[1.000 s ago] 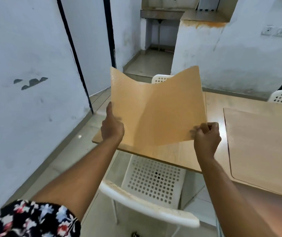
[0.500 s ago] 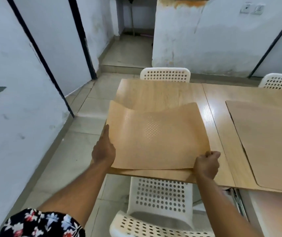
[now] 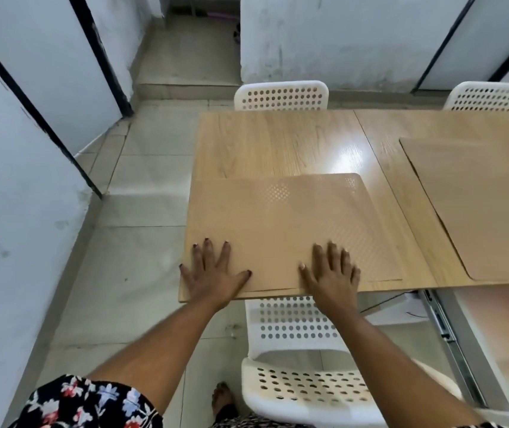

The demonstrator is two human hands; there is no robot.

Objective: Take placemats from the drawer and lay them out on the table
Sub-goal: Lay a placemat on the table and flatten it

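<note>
A tan placemat (image 3: 281, 220) lies flat on the near left corner of the wooden table (image 3: 277, 143). My left hand (image 3: 211, 273) rests palm down on its near left edge, fingers spread. My right hand (image 3: 332, 274) presses flat on its near right part, fingers apart. Neither hand grips anything. A second tan placemat (image 3: 478, 199) lies flat on the table to the right. The open drawer (image 3: 463, 329) with its metal rail shows under the table's near edge at the right.
A white perforated chair (image 3: 305, 366) stands right in front of me, under the table edge. Two more white chairs (image 3: 281, 95) (image 3: 491, 97) stand at the far side. A white wall (image 3: 15, 149) runs along the left, with tiled floor between.
The placemat, held up curved in both hands before, has come down flat onto the table corner. Both hands have let go of its edges and now lie flat on it.
</note>
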